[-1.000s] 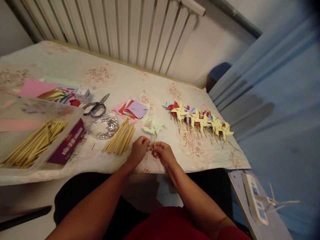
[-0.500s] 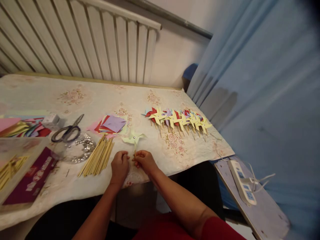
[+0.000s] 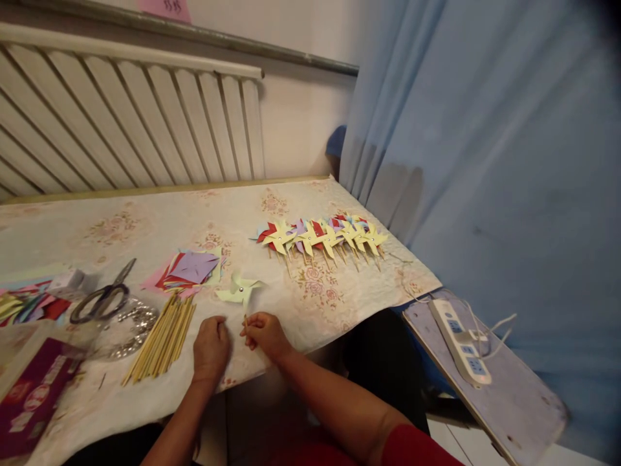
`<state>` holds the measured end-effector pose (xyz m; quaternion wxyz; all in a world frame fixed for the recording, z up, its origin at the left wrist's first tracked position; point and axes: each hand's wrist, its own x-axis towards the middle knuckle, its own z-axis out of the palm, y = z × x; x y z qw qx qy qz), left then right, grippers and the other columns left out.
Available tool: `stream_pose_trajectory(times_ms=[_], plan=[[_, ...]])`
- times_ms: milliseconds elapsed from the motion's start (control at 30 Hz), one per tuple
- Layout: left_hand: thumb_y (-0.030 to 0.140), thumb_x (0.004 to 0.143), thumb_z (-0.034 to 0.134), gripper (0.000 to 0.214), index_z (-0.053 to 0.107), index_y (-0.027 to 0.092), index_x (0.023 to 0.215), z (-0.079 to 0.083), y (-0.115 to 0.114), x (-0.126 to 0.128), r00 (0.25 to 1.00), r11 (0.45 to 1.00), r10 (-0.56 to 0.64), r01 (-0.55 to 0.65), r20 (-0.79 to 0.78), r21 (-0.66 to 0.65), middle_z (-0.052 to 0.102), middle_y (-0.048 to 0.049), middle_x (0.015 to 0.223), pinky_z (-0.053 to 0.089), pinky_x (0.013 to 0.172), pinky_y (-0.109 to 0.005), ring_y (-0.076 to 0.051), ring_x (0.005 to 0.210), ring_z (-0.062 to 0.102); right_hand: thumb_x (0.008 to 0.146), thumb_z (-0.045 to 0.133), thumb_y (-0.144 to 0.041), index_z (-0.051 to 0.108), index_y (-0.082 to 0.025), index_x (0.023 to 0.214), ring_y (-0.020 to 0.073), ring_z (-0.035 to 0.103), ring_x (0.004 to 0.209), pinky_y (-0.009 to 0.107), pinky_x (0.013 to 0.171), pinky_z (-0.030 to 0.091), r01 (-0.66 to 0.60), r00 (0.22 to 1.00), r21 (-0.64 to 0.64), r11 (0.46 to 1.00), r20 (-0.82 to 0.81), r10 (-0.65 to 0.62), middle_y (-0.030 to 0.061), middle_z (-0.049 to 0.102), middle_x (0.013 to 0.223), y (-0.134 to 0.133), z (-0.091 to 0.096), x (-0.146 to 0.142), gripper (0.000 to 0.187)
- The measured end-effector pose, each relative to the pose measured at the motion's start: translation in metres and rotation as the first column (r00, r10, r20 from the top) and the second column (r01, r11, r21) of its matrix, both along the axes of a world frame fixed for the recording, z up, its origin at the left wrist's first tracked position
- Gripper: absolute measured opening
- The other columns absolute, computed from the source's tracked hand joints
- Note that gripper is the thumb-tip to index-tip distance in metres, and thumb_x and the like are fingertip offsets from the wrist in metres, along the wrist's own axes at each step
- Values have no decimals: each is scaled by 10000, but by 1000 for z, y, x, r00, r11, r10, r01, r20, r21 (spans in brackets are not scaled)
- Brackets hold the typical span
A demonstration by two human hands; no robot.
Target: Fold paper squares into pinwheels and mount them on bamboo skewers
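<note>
My right hand [image 3: 264, 333] pinches the thin stick of a pale green paper pinwheel [image 3: 241, 290]. The blades stand out beyond my fingertips, over the tablecloth, with a small round pin at the centre. Left of it, my left hand [image 3: 212, 346] is curled closed beside the stick, apart from the pinwheel; anything inside its fingers is hidden. Close by on the left lies a bundle of thin wooden sticks [image 3: 162, 340]. A stack of coloured paper squares [image 3: 191, 268], purple on top, sits behind the sticks.
Several pinwheels [image 3: 330, 241] lie in a row at the right. To the left are scissors [image 3: 104, 301], a clear bag of shiny metal pieces [image 3: 130, 333], paper strips [image 3: 32, 304] and a purple box [image 3: 41, 391]. A power strip [image 3: 460, 343] rests on a lower board beside the blue curtain [image 3: 485, 162].
The camera view has turned, so the table's contents shift left. My left hand has drawn slightly away from my right hand, which still grips the pinwheel's stick.
</note>
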<state>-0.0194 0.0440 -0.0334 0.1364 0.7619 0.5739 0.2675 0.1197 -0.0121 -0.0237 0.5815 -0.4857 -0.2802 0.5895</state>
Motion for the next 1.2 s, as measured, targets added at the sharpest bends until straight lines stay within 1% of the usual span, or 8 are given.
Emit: stream_pose_trajectory(times_ms=[167, 267, 367, 600, 700, 800, 1000, 1200], plan=[[226, 883, 325, 277, 572, 145, 977, 5, -3, 6, 992, 999, -16, 22, -128, 45, 608, -122, 1014, 447, 901, -354, -239, 1005, 566, 600, 619, -220, 594, -171, 747, 69, 491, 402, 192, 380, 369, 61, 995, -28, 998, 85, -58, -40, 629, 616, -11, 0, 34, 157], [220, 889, 328, 277, 575, 151, 995, 8, -6, 10, 975, 997, -17, 34, -223, 73, 594, -118, 1032, 455, 868, -343, -235, 1009, 566, 607, 601, -207, 590, -179, 727, 67, 492, 402, 179, 370, 356, 118, 979, -55, 991, 171, -107, -41, 624, 606, -18, 0, 63, 124], [224, 892, 341, 273, 577, 153, 1011, 10, -7, 11, 953, 995, -14, 44, -304, 94, 581, -118, 1055, 458, 834, -337, -236, 1007, 568, 622, 597, -218, 600, -181, 735, 66, 496, 407, 173, 372, 353, 177, 958, -39, 983, 234, -163, -36, 626, 612, -26, 0, 94, 119], [238, 899, 336, 285, 582, 155, 1016, 11, -5, 13, 938, 994, 2, 37, -347, 105, 575, -122, 1094, 463, 783, -337, -236, 967, 581, 622, 586, -269, 587, -180, 718, 78, 471, 409, 182, 402, 345, 292, 903, -30, 956, 339, -266, -53, 575, 536, -44, 2, 165, 130], [248, 893, 349, 276, 584, 163, 1011, 10, -4, 13, 938, 993, 8, 32, -346, 110, 578, -121, 1089, 464, 773, -343, -241, 971, 582, 660, 552, -305, 583, -187, 691, 90, 444, 405, 199, 423, 340, 359, 808, -20, 933, 508, -299, -64, 518, 463, -50, 4, 192, 126], [245, 888, 355, 271, 582, 167, 1012, 10, -3, 13, 939, 994, 4, 35, -345, 108, 581, -120, 1083, 462, 797, -347, -243, 992, 579, 671, 542, -303, 591, -189, 661, 110, 467, 457, 221, 481, 364, 401, 716, 22, 916, 616, -328, -51, 526, 474, -55, 5, 217, 125], [250, 894, 335, 290, 586, 161, 1007, 13, -4, 15, 935, 996, 11, 23, -353, 92, 582, -125, 1100, 467, 788, -347, -245, 997, 580, 664, 531, -275, 619, -194, 625, 159, 550, 644, 258, 636, 406, 451, 565, 102, 887, 736, -372, 3, 627, 620, -62, 0, 263, 126], [266, 911, 314, 302, 580, 169, 1014, 13, -4, 15, 938, 996, 15, 17, -348, 87, 579, -116, 1111, 471, 796, -359, -247, 1003, 580, 709, 507, -305, 628, -193, 643, 181, 560, 703, 277, 686, 404, 500, 426, 164, 850, 809, -406, 35, 653, 686, -67, -7, 295, 178]])
